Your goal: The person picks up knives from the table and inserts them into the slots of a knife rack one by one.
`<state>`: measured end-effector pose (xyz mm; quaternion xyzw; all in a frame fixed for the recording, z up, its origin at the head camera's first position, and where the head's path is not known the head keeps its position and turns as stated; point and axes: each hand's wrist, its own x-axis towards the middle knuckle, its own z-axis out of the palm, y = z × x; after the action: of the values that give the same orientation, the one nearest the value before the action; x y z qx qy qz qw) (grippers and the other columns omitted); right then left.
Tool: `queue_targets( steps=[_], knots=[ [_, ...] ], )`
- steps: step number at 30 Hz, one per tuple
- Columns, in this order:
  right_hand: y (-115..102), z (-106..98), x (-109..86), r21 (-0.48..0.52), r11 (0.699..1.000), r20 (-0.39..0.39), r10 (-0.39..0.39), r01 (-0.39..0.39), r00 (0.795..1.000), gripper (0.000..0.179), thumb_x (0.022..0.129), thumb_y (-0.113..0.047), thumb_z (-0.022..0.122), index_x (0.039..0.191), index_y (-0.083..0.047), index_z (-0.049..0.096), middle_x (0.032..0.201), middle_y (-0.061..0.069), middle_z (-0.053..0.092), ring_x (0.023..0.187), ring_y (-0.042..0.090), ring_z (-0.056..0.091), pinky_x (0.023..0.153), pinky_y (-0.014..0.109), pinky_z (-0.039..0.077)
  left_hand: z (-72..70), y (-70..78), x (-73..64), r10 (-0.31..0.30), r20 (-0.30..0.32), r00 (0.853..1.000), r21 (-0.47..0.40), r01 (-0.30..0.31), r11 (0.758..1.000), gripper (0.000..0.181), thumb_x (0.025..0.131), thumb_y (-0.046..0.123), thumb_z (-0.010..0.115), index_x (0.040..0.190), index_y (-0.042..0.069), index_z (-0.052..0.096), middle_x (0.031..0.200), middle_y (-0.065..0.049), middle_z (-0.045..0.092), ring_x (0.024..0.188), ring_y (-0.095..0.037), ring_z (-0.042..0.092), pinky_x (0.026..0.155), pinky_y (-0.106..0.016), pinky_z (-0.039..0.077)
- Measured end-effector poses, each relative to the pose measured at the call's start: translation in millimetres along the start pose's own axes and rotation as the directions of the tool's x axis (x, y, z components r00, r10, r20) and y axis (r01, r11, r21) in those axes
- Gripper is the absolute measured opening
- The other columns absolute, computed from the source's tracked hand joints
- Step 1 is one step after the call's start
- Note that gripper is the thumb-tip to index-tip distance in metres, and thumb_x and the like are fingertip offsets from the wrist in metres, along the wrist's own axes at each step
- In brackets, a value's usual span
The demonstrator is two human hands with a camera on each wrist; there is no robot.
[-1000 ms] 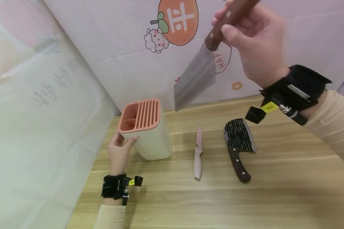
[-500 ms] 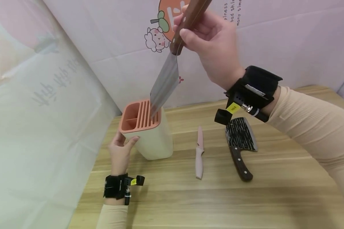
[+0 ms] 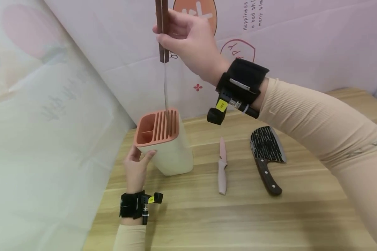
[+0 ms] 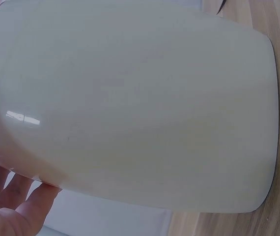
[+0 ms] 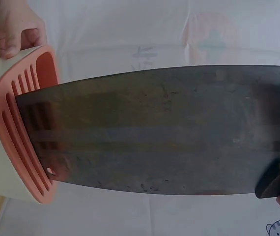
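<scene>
A cream knife holder (image 3: 172,158) with an orange slotted top (image 3: 157,140) stands on the table. My left hand (image 3: 137,168) grips its upper left side just below the rim, thumb on the front; in the left wrist view the holder's smooth wall (image 4: 140,108) fills most of the picture. Above the slots, my right hand (image 3: 190,42) holds a broad kitchen cleaver (image 3: 165,82) by its brown wooden handle, blade pointing down and seen edge-on. From the right wrist, the blade's wide face (image 5: 154,130) shows, its front end right at the slots.
On the wooden table (image 3: 188,219), right of the holder, lie a small pink paring knife (image 3: 222,174) and a black-patterned cleaver (image 3: 266,150) with a dark handle. A printed white cloth (image 3: 128,80) hangs behind, and another covers the left side.
My right hand has carried the cleaver leftward over the holder and turned it from slanted to upright, its tip coming down at the slots. My left hand keeps its grip.
</scene>
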<state>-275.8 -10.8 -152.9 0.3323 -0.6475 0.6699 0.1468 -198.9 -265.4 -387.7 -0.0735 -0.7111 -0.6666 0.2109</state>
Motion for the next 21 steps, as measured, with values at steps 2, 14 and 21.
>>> queue_targets(
  steps=[2,14,21],
  knots=[
    [8,5,3.1,0.004,1.000,0.038,0.024,-0.024,0.999,0.046,0.093,0.002,0.061,0.137,-0.001,0.049,0.126,0.012,0.062,0.112,0.010,0.059,0.097,0.020,0.047,0.6,-0.6,-0.3,0.007,0.004,1.000,0.000,-0.007,1.000,0.062,0.085,0.008,0.076,0.140,0.016,0.050,0.141,-0.002,0.051,0.130,-0.018,0.044,0.102,-0.029,0.045],
    [104,43,-46.2,-0.031,0.996,0.122,0.091,-0.088,0.988,0.052,0.092,0.004,0.060,0.141,0.001,0.041,0.128,0.018,0.060,0.114,0.018,0.059,0.094,0.023,0.050,0.1,-2.4,0.2,0.022,0.004,1.000,0.035,-0.022,0.999,0.063,0.085,0.009,0.075,0.141,0.019,0.049,0.141,-0.001,0.050,0.128,-0.018,0.046,0.100,-0.028,0.046],
    [129,49,-74.8,-0.079,0.991,0.121,0.116,-0.107,0.986,0.055,0.092,0.002,0.062,0.142,0.001,0.040,0.128,0.018,0.059,0.114,0.016,0.058,0.094,0.023,0.049,1.0,-1.2,-3.7,0.031,0.022,0.999,0.020,-0.031,0.999,0.062,0.085,0.004,0.074,0.141,0.018,0.049,0.141,-0.003,0.051,0.128,-0.020,0.046,0.099,-0.028,0.047]
  ],
)
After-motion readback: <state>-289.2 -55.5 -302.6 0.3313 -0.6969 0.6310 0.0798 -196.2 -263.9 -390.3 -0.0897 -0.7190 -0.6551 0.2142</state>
